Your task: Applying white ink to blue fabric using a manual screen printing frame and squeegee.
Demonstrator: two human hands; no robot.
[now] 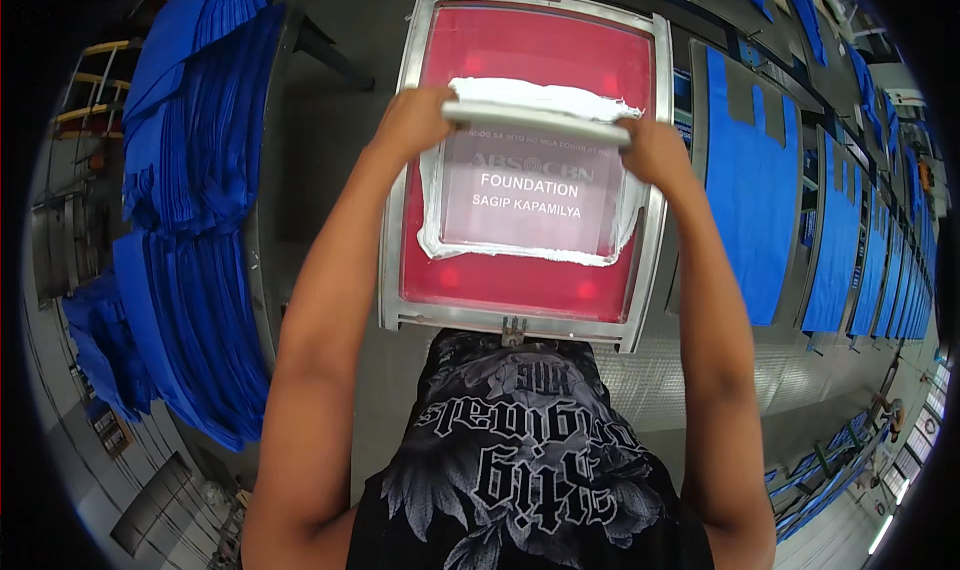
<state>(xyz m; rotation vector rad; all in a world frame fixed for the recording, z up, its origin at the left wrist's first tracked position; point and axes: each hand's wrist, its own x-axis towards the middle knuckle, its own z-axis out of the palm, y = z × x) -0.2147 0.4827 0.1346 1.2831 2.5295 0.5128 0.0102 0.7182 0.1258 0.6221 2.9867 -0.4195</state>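
At the left, tall piles of bright blue, folded sheet material (190, 150) lie on a dark grey counter (271, 160), their layered edges turned toward the middle of the scene. To the right of them, the left hand (415, 125) is closed around the left end of a long, straight, pale greyish-white squeegee bar (538, 118), its fingers wrapped over it. The bar runs from side to side, the right end a little nearer, over a rectangular screen of red mesh (540, 35) set in a silver metal frame (661, 60). A thick band of white paste (545, 93) lies just beyond the bar on the far side, and thinner, ragged white streaks edge the left, right and near sides of a pale pinkish rectangle (525, 228) with light lettering. On the near side of the frame is the black shirt (530, 440) of the person, printed with grey leaves and lettering. Farther right, the right hand (655, 152) is closed on the right end of the bar, above the frame's right part. Beyond that, blue flat pieces with strip-like ends (755, 190) lie on dark flat boards, in a row continuing to the right edge
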